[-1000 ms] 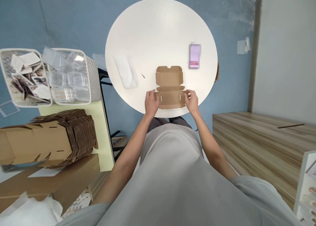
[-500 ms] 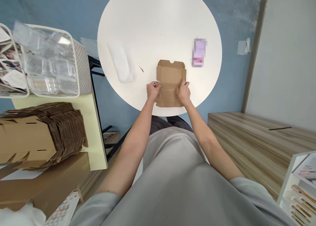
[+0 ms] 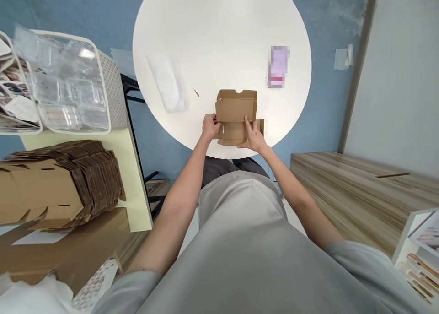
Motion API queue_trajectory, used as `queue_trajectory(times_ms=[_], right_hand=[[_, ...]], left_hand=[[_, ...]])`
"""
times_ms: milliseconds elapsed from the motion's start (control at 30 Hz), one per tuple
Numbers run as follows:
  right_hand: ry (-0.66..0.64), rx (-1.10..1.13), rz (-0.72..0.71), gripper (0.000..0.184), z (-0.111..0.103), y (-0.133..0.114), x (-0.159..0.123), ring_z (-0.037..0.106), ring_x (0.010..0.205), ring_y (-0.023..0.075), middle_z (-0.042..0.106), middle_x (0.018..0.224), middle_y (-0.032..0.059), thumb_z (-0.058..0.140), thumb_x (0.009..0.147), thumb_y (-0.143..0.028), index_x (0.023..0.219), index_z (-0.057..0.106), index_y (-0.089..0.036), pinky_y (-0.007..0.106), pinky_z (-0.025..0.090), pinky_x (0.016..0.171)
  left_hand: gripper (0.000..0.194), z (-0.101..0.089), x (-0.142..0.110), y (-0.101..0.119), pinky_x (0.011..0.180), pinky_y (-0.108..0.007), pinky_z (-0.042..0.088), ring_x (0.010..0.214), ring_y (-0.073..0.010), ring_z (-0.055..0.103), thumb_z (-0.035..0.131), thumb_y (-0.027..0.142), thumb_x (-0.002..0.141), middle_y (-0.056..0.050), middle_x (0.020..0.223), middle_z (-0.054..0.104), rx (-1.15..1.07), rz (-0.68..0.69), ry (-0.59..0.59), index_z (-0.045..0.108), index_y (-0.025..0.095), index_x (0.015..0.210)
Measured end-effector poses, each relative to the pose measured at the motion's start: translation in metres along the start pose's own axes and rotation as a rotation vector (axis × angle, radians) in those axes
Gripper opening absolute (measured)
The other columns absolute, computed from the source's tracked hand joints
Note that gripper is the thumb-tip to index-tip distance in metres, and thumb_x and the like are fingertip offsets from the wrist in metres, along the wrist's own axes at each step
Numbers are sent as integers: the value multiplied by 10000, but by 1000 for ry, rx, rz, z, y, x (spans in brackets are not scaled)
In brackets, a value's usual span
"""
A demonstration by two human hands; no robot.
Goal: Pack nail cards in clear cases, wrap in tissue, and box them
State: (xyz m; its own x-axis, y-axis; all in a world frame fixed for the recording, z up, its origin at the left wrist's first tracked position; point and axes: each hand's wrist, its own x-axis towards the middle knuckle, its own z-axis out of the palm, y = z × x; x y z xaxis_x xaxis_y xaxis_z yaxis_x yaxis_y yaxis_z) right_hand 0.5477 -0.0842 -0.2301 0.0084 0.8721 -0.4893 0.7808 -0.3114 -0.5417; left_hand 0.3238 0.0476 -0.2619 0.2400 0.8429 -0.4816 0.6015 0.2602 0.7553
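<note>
A small brown cardboard box [image 3: 236, 108] lies partly folded at the near edge of the round white table. Its far lid panel is tilted up, with a half-round notch in the top edge and side flaps bent inward. The fingers of my left hand [image 3: 210, 127] pinch the box's left side near the fold. Across the right part of the near panel, my right hand [image 3: 255, 139] has its fingers spread, touching the cardboard; the thumb is by the near edge. A side flap shows just beyond that hand.
On the round table [image 3: 219, 39] lie a white translucent sheet or bag [image 3: 168, 85] to the left and a blurred purple item [image 3: 278, 67] to the right. A basket of clear plastic containers [image 3: 118, 94] and stacked flat cardboard boxes [image 3: 92, 181] stand left. A wood-grain cabinet [image 3: 343, 190] stands right.
The box has gone from lying flat to having its far panel raised and side flaps turned in. My right hand has moved slightly toward me and spread its fingers; my left stays at the left side.
</note>
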Motion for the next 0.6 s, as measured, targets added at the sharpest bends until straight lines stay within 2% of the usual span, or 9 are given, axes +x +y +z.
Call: queue_trajectory(times_ms=[67,167,300,433,500,600], right_hand=[[-14,-47,-18,1655,5,2,-10,368,1682,562,187,1839,324,1062,697,-606,1862,-58,-246,743,446,1301],[-10,-84,-13,1539,4,3,-13,378,1685,548,214,1838,335,1045,746,-486,1868,26,-214,719,449,1309],[-40,-50,20,1394,-12,2,-3,463,1647,515,245,1842,288,978,830,-457,1872,69,-279,692,529,1253],[-59,-52,57,1364,-25,-4,5,510,1611,509,279,1837,244,962,841,-432,1871,73,-339,694,578,1205],[-61,-59,67,1357,-27,-7,6,526,1594,508,288,1834,245,961,843,-440,1870,80,-337,689,593,1187],[-44,-55,62,1307,-27,-9,5,522,1592,499,319,1821,241,949,858,-466,1866,128,-330,678,608,1168]], left_hand=[[250,-3,-9,1,1084,-481,620,1089,-281,701,688,158,898,-132,1215,707,39,-10,-2,768,181,1134],[205,-9,-25,4,1116,-485,597,1133,-301,719,684,230,962,-142,1213,744,103,-11,17,782,181,1135],[319,-15,-43,6,1189,-473,569,1244,-294,744,638,203,994,-122,1281,811,53,14,-37,806,210,1266],[386,-23,-54,9,1222,-466,564,1286,-279,760,577,174,1021,-99,1278,843,2,4,-103,798,222,1333],[417,-28,-62,8,1279,-485,524,1380,-288,717,575,165,1019,-116,1387,808,31,9,-51,772,217,1382],[606,-33,-75,2,1338,-514,461,1551,-325,586,649,127,944,-174,1626,648,95,-49,153,658,203,1545]])
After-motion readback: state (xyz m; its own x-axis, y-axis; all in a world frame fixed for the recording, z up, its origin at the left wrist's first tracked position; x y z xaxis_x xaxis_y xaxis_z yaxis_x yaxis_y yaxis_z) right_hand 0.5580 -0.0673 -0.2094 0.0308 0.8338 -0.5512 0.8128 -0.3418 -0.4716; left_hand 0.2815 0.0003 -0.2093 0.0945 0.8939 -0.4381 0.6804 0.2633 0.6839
